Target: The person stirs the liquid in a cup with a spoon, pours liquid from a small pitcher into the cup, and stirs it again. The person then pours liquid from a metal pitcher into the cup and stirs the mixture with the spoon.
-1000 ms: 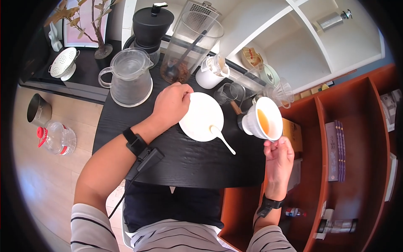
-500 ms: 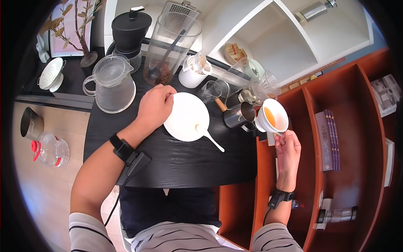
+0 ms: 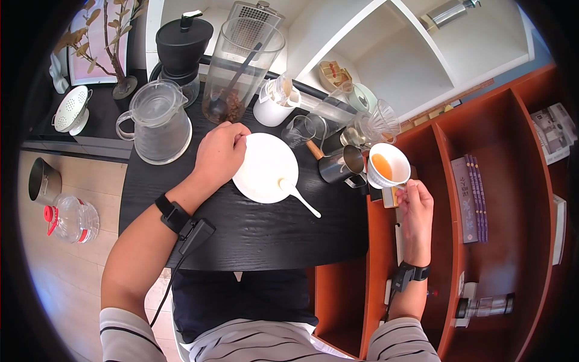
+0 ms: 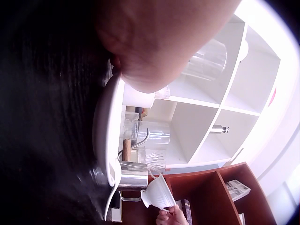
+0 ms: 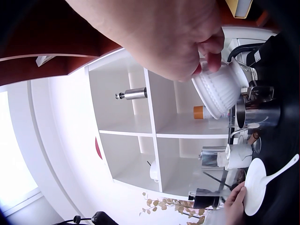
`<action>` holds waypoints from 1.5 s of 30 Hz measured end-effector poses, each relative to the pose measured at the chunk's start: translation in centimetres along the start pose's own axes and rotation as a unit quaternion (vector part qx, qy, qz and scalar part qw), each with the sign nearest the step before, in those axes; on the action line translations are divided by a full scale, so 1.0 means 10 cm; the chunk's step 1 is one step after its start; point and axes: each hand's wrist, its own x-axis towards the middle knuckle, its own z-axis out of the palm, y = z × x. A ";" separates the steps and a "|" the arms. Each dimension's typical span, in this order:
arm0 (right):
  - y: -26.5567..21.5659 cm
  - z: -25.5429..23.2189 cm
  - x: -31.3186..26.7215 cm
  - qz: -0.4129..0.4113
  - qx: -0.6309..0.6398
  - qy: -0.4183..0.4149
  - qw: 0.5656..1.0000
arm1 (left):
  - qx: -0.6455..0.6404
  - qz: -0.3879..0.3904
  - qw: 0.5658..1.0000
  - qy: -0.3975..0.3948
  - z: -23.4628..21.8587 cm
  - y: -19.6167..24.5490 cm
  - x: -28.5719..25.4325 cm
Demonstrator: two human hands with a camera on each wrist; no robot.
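In the head view my right hand (image 3: 417,208) pinches the handle of a white teacup (image 3: 388,175), held raised and tilted near the table's right edge. Orange-brown liquid (image 3: 381,164) shows inside it. My left hand (image 3: 220,154) grips the near-left rim of a white saucer (image 3: 265,160); in the right wrist view its thumb and finger (image 5: 237,197) pinch that rim. A white spoon (image 3: 301,199) lies on the saucer, its handle reaching past the edge. Just left of the cup stands a steel pitcher (image 3: 342,164).
On the black table (image 3: 289,241) stand a glass server (image 3: 160,123), a tall clear canister (image 3: 241,72), a hand grinder (image 3: 183,45), a white mug (image 3: 274,108) and several glass vessels. A brown shelf (image 3: 446,181) borders the right; a plastic bottle (image 3: 78,220) stands on the floor at left.
My right hand has carried the teacup rightward relative to the table, uncovering the steel pitcher. The view has shifted so the tabletop sits further left. My left hand stays at the saucer's rim.
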 end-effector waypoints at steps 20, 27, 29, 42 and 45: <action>-0.19 0.02 0.09 -0.022 -0.133 -0.024 0.991 | 0.003 0.011 1.000 0.002 0.02 -0.04 0.00; -0.19 0.05 0.13 -0.037 -0.163 -0.028 0.986 | 0.004 0.008 1.000 0.002 0.01 -0.03 0.00; -0.18 0.05 0.15 -0.049 -0.167 -0.033 0.984 | 0.004 0.005 1.000 0.003 0.02 -0.02 0.00; -0.25 0.12 0.19 -0.100 -0.249 -0.022 0.963 | 0.004 0.006 1.000 0.005 0.03 -0.04 0.01; -0.25 0.14 0.20 -0.114 -0.263 -0.015 0.958 | 0.002 0.005 1.000 0.006 0.02 -0.03 0.01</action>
